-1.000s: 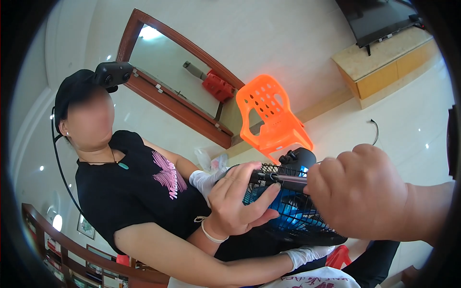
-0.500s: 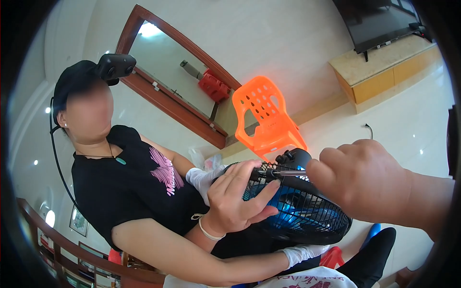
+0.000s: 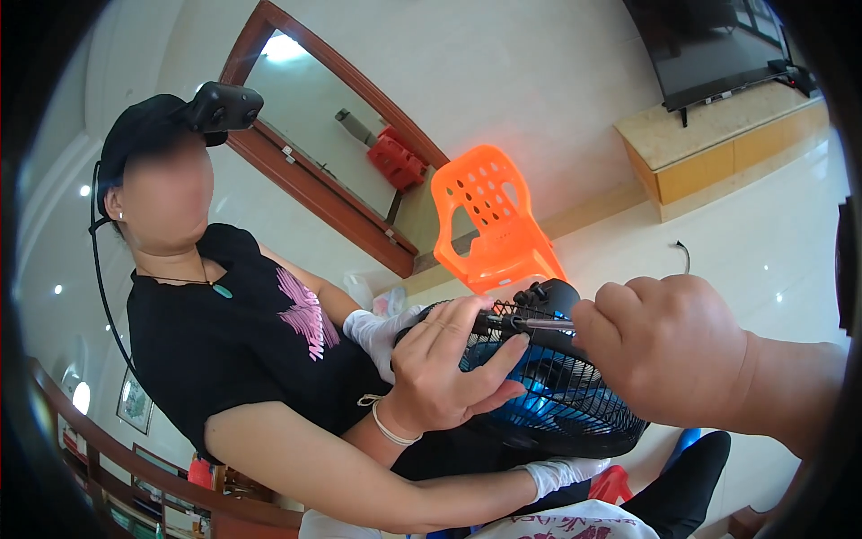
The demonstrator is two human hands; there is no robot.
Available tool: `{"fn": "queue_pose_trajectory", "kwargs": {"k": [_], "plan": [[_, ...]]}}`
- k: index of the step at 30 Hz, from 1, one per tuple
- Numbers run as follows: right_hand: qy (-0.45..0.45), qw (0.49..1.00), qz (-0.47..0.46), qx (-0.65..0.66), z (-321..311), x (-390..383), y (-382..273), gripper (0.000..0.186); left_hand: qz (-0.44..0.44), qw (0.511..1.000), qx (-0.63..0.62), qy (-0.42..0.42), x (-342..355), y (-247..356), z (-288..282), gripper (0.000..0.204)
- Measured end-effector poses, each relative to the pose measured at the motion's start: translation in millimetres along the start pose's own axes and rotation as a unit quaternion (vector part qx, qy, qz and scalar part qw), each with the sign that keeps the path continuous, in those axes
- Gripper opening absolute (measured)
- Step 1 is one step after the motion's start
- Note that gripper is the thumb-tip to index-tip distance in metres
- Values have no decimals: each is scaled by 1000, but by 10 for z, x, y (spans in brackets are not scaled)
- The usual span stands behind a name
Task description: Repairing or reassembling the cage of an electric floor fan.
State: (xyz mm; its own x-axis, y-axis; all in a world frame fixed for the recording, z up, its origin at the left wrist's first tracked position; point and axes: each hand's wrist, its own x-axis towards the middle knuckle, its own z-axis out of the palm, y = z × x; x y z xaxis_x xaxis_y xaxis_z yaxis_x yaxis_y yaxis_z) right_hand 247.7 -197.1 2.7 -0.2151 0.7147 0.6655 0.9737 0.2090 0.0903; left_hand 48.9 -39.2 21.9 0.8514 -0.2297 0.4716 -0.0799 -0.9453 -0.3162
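A black fan (image 3: 575, 404) with a wire grille and blue blades is tilted in front of me. My right hand (image 3: 669, 350) is closed in a fist around a screwdriver (image 3: 548, 324); its handle is hidden and its metal shaft points left. The tip meets a dark fitting on the fan's rim. My left hand (image 3: 449, 368), with a pale band at the wrist, grips the rim beside that tip, its thumb and lower fingers spread. A co-worker's white-gloved hand (image 3: 373, 337) rests at the fan's far left side, and their other gloved hand (image 3: 566, 474) is under its near edge.
The co-worker (image 3: 224, 332) in a black shirt sits close on the left, one arm crossing in front of my left forearm. An orange plastic chair (image 3: 489, 216) stands behind the fan. A television (image 3: 709, 54) on a low cabinet (image 3: 718, 144) is at the far right.
My right fist has turned slightly around the screwdriver and the shaft tilts a little. My left hand keeps its grip on the fan. The whole view has shifted slightly.
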Motion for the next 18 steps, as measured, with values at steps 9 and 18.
{"fn": "queue_pose_trajectory", "kwargs": {"k": [9, 18], "plan": [[-295, 803, 263, 447, -274, 312, 280, 24, 0, 1000, 18, 15, -35, 39, -62, 39], [-293, 749, 313, 504, -216, 208, 301, 28, -16, 1000, -6, 23, -8, 40, -36, 41]]}}
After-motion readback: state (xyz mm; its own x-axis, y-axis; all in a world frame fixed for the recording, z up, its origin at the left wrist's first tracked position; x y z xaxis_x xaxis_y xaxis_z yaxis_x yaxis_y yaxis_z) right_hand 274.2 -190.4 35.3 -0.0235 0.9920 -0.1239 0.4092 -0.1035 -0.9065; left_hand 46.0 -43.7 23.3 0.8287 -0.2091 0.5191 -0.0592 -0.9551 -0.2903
